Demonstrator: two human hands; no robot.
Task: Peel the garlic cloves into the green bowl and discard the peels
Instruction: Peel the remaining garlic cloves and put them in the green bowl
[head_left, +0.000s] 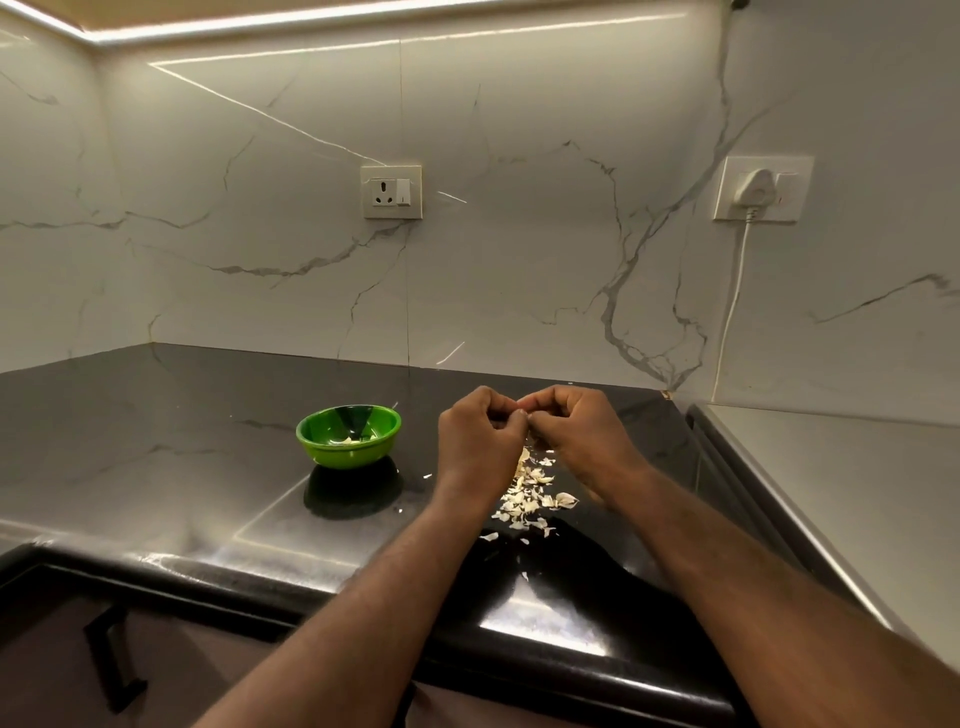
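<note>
My left hand (475, 431) and my right hand (576, 426) meet above the black counter, fingertips pinched together on a small garlic clove (522, 413) that is mostly hidden between them. Below the hands lies a loose pile of pale garlic peels (530, 499) on the counter. The green bowl (348, 434) stands to the left of my left hand, a short gap away, with a few pale peeled cloves at its bottom.
The glossy black countertop (182, 467) runs back to a white marble wall with a socket (391, 192). A plugged-in socket (761, 189) with a white cable is at the right. A grey steel surface (857, 493) adjoins on the right. The counter's front edge is near me.
</note>
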